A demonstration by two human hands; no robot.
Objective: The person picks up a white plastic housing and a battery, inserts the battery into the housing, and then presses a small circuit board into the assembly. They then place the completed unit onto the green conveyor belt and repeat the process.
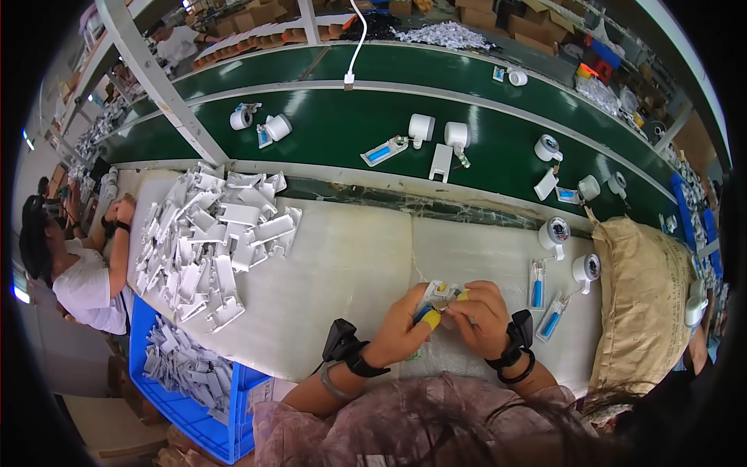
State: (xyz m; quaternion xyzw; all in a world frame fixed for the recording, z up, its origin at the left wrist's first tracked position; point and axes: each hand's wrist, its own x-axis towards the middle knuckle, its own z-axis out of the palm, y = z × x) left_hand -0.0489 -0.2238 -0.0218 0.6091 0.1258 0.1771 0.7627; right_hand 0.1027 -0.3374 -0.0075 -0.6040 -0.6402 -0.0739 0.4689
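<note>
Close in front of my body, my left hand (403, 321) is closed round a small white plastic housing (437, 289) with a bit of blue showing inside. My right hand (481, 315) pinches at the housing's right side; what its fingertips hold there is too small to make out. Yellow covers wrap some fingertips. Right of my hands lie two open white housings with blue cylindrical cells, a nearer one (552, 317) and a farther one (538, 284). Each is next to a round white lamp-like head, one (555, 232) farther away and one (587, 268) nearer.
A heap of white plastic covers (222, 233) spreads over the table's left. Below it stands a blue crate (243, 412) of similar parts. A brown sack (642, 296) stands at right. Beyond runs a green conveyor (327, 132) with several units; a white cable (361, 39) hangs above. Another person (85, 272) works at far left.
</note>
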